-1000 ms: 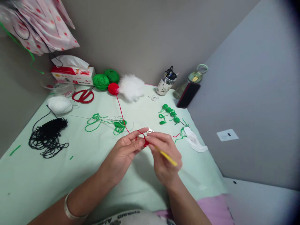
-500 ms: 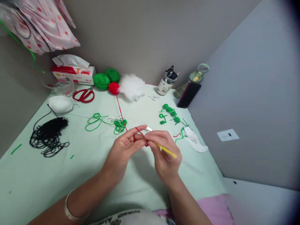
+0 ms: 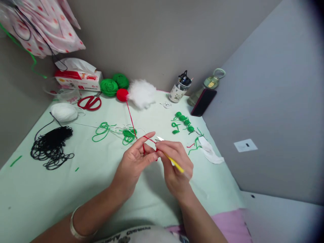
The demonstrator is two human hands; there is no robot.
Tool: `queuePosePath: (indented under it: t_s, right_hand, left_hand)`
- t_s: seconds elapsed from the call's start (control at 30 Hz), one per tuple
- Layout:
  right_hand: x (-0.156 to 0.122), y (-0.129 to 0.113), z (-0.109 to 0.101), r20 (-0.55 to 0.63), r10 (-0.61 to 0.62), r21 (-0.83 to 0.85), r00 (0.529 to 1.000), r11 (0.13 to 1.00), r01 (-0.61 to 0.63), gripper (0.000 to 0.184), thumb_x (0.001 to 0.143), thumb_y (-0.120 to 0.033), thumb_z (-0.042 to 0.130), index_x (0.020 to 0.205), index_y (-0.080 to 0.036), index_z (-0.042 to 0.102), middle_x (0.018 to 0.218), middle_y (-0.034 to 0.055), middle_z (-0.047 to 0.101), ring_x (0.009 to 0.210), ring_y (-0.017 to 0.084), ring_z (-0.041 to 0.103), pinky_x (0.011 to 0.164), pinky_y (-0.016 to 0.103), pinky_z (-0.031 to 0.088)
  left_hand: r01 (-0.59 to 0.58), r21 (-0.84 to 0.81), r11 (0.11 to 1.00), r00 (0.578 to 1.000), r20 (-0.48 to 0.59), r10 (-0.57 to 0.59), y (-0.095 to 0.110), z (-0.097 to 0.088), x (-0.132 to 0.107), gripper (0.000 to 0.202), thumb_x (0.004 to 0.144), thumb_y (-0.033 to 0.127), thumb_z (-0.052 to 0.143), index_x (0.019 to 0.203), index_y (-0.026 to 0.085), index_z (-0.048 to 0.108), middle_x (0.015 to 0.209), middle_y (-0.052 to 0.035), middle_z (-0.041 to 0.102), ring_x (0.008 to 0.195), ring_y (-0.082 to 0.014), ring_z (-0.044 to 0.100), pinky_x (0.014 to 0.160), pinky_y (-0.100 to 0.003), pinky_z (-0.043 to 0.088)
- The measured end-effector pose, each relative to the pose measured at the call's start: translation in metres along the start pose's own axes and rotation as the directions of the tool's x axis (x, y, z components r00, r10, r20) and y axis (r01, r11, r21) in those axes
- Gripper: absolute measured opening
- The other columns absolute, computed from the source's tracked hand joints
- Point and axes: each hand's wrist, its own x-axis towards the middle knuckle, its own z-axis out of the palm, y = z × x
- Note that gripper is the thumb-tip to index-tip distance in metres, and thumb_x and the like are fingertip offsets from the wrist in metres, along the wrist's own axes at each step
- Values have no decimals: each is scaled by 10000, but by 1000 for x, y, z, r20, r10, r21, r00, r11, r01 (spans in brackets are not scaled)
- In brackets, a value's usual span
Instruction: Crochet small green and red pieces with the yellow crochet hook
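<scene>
Over the middle of the table my left hand point(image 3: 133, 163) pinches a small red piece of crochet point(image 3: 156, 156), with red yarn point(image 3: 131, 118) looped over its raised index finger. That strand runs back to a red yarn ball point(image 3: 122, 95). My right hand point(image 3: 178, 163) is closed around a crochet hook with a yellow handle point(image 3: 174, 162), its tip at the red piece and hidden by my fingers. Just behind my fingertips shows a small metal blade point(image 3: 159, 138). A green yarn bundle point(image 3: 129, 134) lies behind my left hand.
At the back stand a tissue box point(image 3: 78, 79), green yarn balls point(image 3: 109, 87), white stuffing point(image 3: 142, 93), a pen jar point(image 3: 179, 89), a bottle point(image 3: 212, 81) and a phone point(image 3: 204, 102). Red scissors point(image 3: 89, 103) and black cord point(image 3: 52, 145) lie left; small green crochet pieces point(image 3: 186, 122) lie right.
My right hand has shifted slightly left and the hook's handle has tilted more steeply. My left index finger has lifted a little, with the red yarn still over it.
</scene>
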Motion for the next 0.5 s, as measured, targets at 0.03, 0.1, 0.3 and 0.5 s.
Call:
queuePosePath:
  t_s: [0.03, 0.1, 0.3, 0.5]
  right_hand:
    - [-1, -1, 1, -12, -62, -50, 998, 997, 62, 275, 924, -98, 620, 1084, -282, 747, 1019, 64, 770, 918, 212, 718, 803, 400, 578]
    - [-2, -1, -1, -43, -57, -19, 997, 998, 56, 264, 931, -103, 613, 1078, -278, 746, 1015, 66, 776, 908, 213, 721, 782, 394, 583]
    - [6, 0, -13, 96, 305, 378, 948, 870, -318, 211, 1029, -253, 479, 977, -230, 683, 904, 42, 765, 692, 161, 695, 650, 329, 592]
    - [-6, 2, -9, 128, -164, -140, 978, 973, 182, 293, 953, -110, 569, 1173, -272, 676, 1018, 69, 749, 894, 200, 716, 776, 365, 603]
  left_hand:
    - [30, -3, 1000, 999, 29, -30, 0, 0, 0, 514, 824, 252, 798, 1317, 289, 658, 795, 35, 673, 870, -142, 605, 921, -293, 420]
    - [81, -6, 997, 994, 71, -80, 1, 0, 0, 444, 835, 275, 784, 1270, 266, 695, 835, 13, 691, 906, -156, 601, 938, -302, 407]
    - [115, -5, 993, 992, 55, -115, 12, -6, 1, 291, 863, 285, 744, 1151, 245, 763, 908, -16, 721, 862, -150, 569, 877, -282, 412]
    - [68, -7, 998, 997, 43, -68, 8, -5, -1, 407, 834, 296, 788, 1233, 257, 722, 785, 16, 653, 814, -142, 567, 832, -268, 424]
